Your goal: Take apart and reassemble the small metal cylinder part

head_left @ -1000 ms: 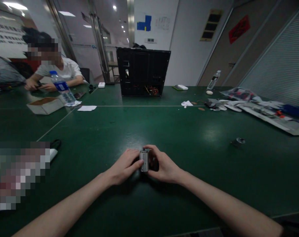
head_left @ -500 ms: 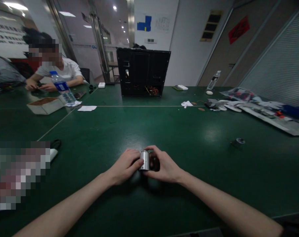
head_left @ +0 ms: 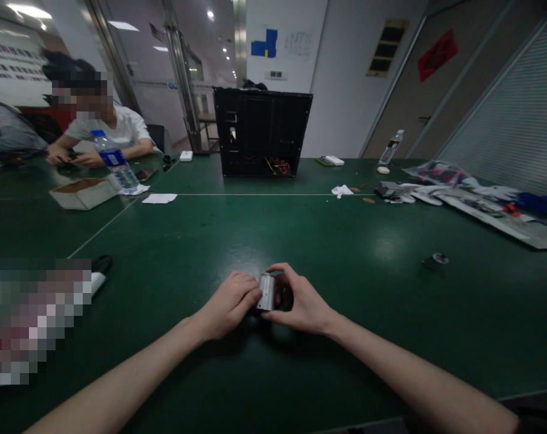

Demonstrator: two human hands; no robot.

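Observation:
Between both hands, just above the green table (head_left: 273,232), I see a silver metal cylinder (head_left: 266,292) with small holes in its side; it resembles a small motor's housing. My left hand (head_left: 231,303) is closed on its left side, with the thumb against the front. My right hand (head_left: 300,299) curves around from the right: a fingertip sits at the top end and the thumb at the bottom end. The cylinder's back and right side are partly hidden by fingers. Apart from the hands, a short metal and dark cylindrical part (head_left: 438,260) lies on the table to the right.
A black computer case (head_left: 264,129) stands at the back. On the left are an open box (head_left: 85,196), a water bottle (head_left: 114,160) and a seated person (head_left: 119,129). Another bottle (head_left: 391,147) and a loaded white tray (head_left: 503,220) are at right. A pixelated object covers the left edge.
The cylinder has shifted slightly up and to the right and leans a little differently. My right fingertips have moved up a touch with it; both hands keep their hold.

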